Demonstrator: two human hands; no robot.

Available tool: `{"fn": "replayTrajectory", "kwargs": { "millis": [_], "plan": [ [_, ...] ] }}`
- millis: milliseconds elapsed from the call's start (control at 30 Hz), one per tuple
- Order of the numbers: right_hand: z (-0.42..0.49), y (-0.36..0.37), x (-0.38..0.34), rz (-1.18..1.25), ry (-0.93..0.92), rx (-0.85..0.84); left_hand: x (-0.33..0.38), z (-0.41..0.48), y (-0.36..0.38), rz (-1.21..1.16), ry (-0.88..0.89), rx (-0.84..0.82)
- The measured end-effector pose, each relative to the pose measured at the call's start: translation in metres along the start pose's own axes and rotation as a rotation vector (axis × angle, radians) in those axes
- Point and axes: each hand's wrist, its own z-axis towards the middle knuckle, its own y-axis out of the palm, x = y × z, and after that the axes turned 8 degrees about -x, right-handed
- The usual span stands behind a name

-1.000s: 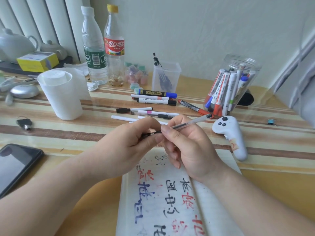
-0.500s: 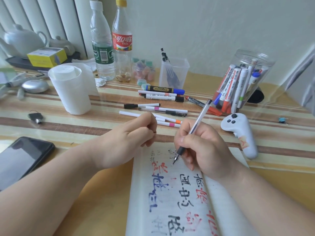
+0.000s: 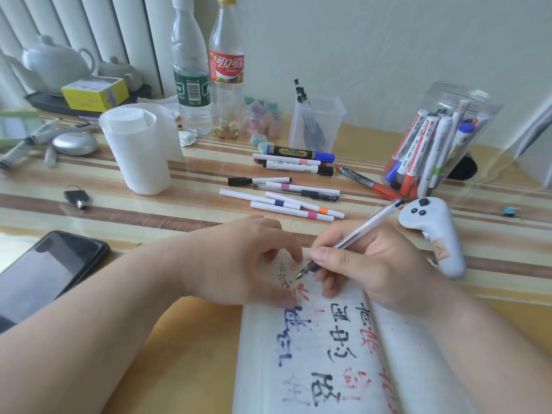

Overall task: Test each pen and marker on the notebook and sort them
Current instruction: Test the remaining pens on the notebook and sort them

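Right hand: I see it gripping the pen, tip on the page
Left hand: fingers bent, tips on the notebook corner; I cannot tell if it holds anything
Loose pens: lying beyond the notebook
Jar: markers inside, right of them

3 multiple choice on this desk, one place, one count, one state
1. Where is the white controller? A) in the jar B) right of the notebook, beside the right hand C) on the phone
2. How many bottles stand at the back? A) one B) two C) four
3. The pen in the right hand is: A) capped B) lying on the table C) uncapped, tip at the notebook
Answers: 1 B, it lies beside that hand; 2 B, one green label, one red; 3 C, bare tip down at the notebook.
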Motion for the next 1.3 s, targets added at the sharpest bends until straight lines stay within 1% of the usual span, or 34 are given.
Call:
{"fn": "replayTrajectory", "kwargs": {
  "millis": [100, 267, 400, 567, 800, 1133, 1300],
  "plan": [
    [-0.003, -0.007, -0.003, -0.06, 0.02, 0.003, 0.0, -0.001, 0.0, 0.046, 0.003, 0.001],
    [-0.001, -0.009, -0.001, -0.16, 0.084, 0.022, 0.001, -0.002, -0.001, 0.045, -0.011, 0.001],
    [0.005, -0.004, 0.005, -0.207, 0.07, 0.069, 0.003, -0.002, -0.002, 0.033, -0.026, -0.012],
    [0.004, 0.0, 0.004, -0.231, 0.05, 0.038, 0.003, -0.002, -0.003, 0.029, -0.039, -0.026],
    [0.004, 0.0, 0.002, -0.249, 0.07, 0.004, 0.003, -0.002, -0.005, 0.023, -0.034, -0.044],
    [0.005, 0.0, 0.0, -0.24, 0.122, 0.009, 0.003, -0.001, -0.005, 0.031, -0.038, -0.059],
    [0.004, 0.001, -0.001, -0.255, 0.111, 0.017, 0.003, -0.001, -0.005, 0.032, -0.041, -0.056]
  ]
}}
